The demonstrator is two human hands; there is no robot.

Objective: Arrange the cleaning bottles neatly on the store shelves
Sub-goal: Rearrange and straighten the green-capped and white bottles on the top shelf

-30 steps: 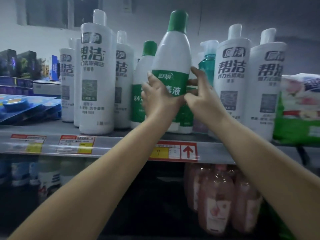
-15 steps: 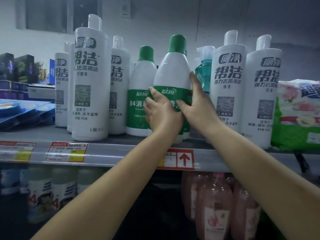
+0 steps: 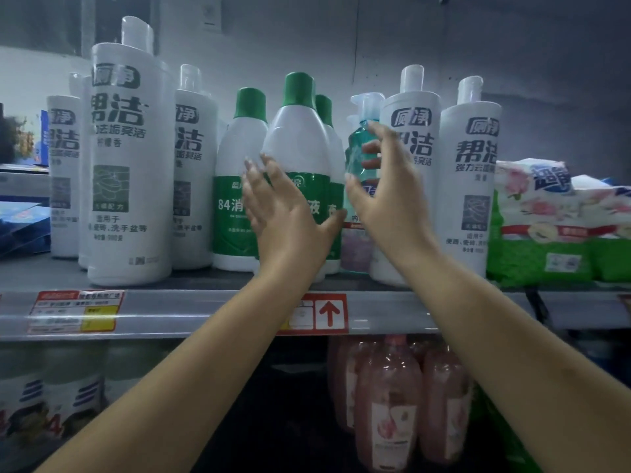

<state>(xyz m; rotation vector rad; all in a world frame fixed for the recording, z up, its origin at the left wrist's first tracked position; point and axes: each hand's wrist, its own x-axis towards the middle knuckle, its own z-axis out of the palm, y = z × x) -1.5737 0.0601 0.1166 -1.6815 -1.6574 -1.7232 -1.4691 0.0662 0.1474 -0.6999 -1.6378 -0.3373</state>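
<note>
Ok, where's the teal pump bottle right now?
In the head view the teal pump bottle stands on the upper shelf, right of centre, between the green-capped bottles and a tall white bottle, partly behind the right hand.

The location is a retail shop aisle. The main evidence is the grey metal shelf edge (image 3: pixel 191 314), which carries a clear price-tag strip. A red and yellow price label (image 3: pixel 73 312) sits on its left part; a red label with an upward arrow (image 3: pixel 321 314) sits near its middle. Above the shelf edge, identical white cleaner bottles (image 3: pixel 128 165) and green-capped disinfectant bottles (image 3: pixel 298 145) stand in repeated rows. Packaged green and floral bags (image 3: pixel 553 230) lie above its right end. Below the shelf edge, pink bottles (image 3: pixel 389 404) fill a lower tier.
</note>
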